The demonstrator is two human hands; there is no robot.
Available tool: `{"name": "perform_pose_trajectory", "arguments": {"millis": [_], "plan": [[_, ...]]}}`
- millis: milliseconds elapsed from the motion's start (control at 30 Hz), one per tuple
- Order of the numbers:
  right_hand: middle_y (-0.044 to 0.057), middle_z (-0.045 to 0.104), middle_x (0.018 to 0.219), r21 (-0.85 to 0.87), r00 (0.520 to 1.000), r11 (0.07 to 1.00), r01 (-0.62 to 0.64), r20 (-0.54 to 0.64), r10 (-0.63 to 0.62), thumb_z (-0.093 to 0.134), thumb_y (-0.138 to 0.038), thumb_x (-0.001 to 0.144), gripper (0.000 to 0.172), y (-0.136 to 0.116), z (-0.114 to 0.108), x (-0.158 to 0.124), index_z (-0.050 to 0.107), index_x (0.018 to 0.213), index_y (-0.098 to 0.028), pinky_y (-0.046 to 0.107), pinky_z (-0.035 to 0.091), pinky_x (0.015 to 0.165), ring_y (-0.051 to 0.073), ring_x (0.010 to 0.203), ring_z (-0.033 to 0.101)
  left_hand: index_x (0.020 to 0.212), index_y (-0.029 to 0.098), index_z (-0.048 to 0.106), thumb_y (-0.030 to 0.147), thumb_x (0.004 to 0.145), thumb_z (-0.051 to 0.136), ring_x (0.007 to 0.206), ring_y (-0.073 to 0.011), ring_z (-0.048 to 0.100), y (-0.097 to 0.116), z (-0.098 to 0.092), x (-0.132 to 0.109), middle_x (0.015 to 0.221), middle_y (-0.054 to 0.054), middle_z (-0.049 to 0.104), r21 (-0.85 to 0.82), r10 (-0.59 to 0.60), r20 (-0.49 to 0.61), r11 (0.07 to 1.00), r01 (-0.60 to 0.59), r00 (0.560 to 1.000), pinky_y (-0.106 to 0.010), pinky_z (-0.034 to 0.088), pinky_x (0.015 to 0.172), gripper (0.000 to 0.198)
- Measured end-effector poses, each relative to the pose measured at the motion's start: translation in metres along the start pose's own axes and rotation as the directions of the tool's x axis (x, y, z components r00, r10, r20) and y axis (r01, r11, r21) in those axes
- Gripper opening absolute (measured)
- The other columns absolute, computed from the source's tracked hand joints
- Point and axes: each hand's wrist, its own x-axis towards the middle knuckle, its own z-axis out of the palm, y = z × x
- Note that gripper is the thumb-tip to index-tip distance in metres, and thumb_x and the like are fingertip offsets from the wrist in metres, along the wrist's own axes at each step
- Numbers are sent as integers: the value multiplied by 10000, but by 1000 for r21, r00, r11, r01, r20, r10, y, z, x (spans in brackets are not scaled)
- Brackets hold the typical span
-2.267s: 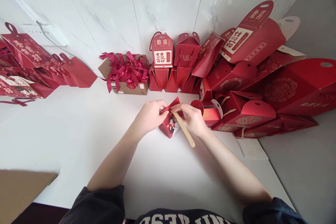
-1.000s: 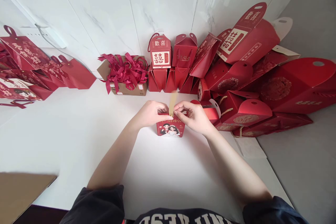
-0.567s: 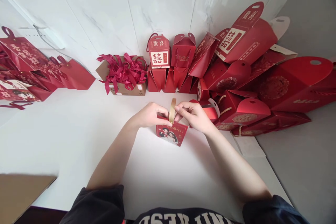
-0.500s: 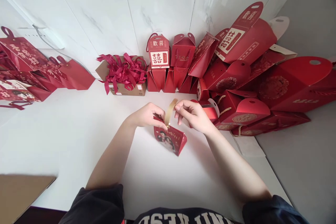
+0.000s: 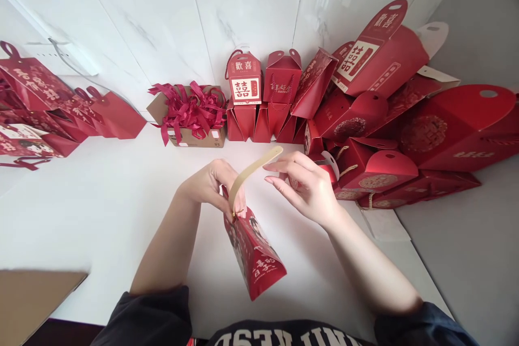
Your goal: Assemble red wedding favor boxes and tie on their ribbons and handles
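A small red gift box with printed figures and white lettering is tilted over the white table, one triangular end facing me. My left hand pinches its top edge between thumb and fingers. From that edge a gold strap curves up to the right; its far end, with a small hole, is free. A small gold fastener shows at the strap's base. My right hand is just right of the strap, fingers apart, with nothing visible in it; the fingertips are very near the strap's free end.
A cardboard box of dark red ribbons stands by the tiled wall. Red gift boxes are piled at the right, more red boxes at the left. A brown cardboard piece lies at the lower left.
The gift box has been turned so its end faces me and has come nearer. My right hand has let go of the gold strap, and its fingers have spread.
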Motion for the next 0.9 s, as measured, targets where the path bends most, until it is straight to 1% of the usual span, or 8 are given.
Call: {"name": "perform_pose_trajectory", "arguments": {"millis": [133,200,267,333,433,533,767,900], "plan": [[72,584,1063,-37,976,999,1,-217,-9,663,-228,858,456,-2,2,-1,483,1275,-277,354,558,696,157,704,606,647,227,782,462,508,875,699,-248,728,1,0,0,692,-117,741,3,-19,-7,1000,19,1000,-277,593,697,289],[87,594,1128,-71,969,997,34,-242,-50,645,-205,869,522,-3,1,-1,450,1344,-299,371,569,738,180,771,632,644,224,781,445,550,863,700,-248,729,2,0,-1,688,-118,740,-8,-31,2,999,31,1000,-274,591,679,254],[79,628,1114,-89,981,992,92,-164,-106,596,-167,896,447,-3,0,0,519,1316,-297,371,566,803,199,871,648,642,220,779,430,569,858,701,-249,729,2,1,-1,691,-118,741,-10,-35,5,999,35,999,-278,593,683,236],[65,653,1037,-70,987,990,124,-98,-131,559,-139,914,338,-5,0,1,619,1214,-281,347,563,796,194,895,652,653,216,781,411,564,864,698,-247,729,2,3,0,699,-114,744,-3,-22,-14,1000,22,1000,-284,596,706,230],[60,655,940,-30,992,995,94,-80,-96,542,-137,924,252,-7,1,0,677,1106,-250,323,557,742,176,840,651,693,215,790,323,584,867,697,-241,729,1,5,0,710,-106,748,11,38,-50,999,-37,998,-280,597,699,172],[66,680,931,39,998,998,53,-26,-52,544,-147,925,200,-12,1,0,675,1055,-224,331,557,752,178,840,652,719,215,793,274,591,865,709,-240,729,2,6,1,728,-101,752,37,54,-72,998,-52,996,-273,596,675,158],[50,735,896,151,989,979,-139,80,128,606,-240,901,100,-18,6,-1,698,920,-206,297,566,685,165,785,677,732,213,796,220,607,856,728,-231,726,6,7,3,741,-97,756,87,70,-108,994,-60,992,-274,590,720,139],[32,730,783,260,943,908,-329,146,300,605,-308,904,150,-18,10,-3,695,856,-198,270,559,607,149,700,677,705,208,794,273,589,866,727,-238,725,6,8,4,755,-106,757,82,22,-142,997,-11,990,-283,593,729,151]]}}
